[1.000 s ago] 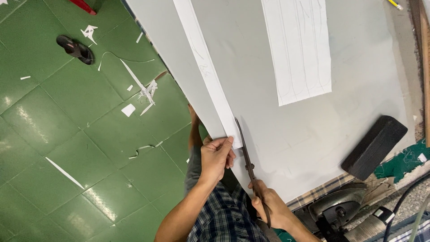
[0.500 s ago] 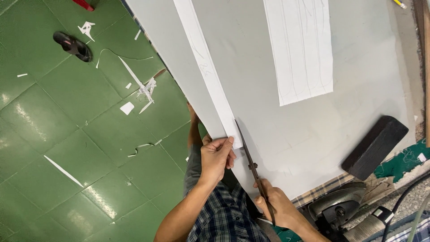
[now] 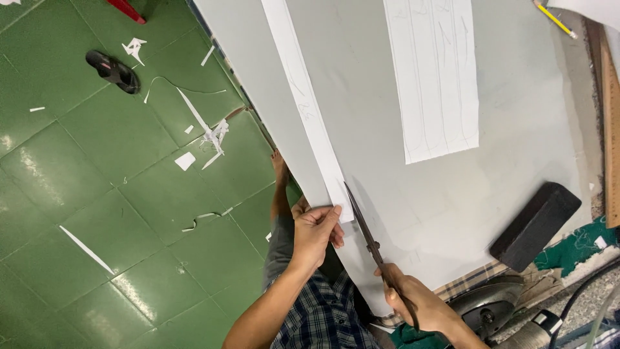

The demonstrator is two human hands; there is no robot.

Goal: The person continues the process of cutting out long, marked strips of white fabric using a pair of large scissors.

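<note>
Head view, looking down: we are cutting grey sheet material (image 3: 413,213) on a table. Our right hand (image 3: 416,300) is closed around the handles of dark scissors (image 3: 368,236), blades pointing far along a long white paper strip (image 3: 310,110). Our left hand (image 3: 316,229) pinches the strip's near end at the sheet's left edge. The cut looks barely begun; continuing likely calls for steadying the strip. No packages or signs show. A lined white paper (image 3: 436,77) lies far right, a black block (image 3: 536,226) near right, paper scraps (image 3: 210,136) on the green floor.
</note>
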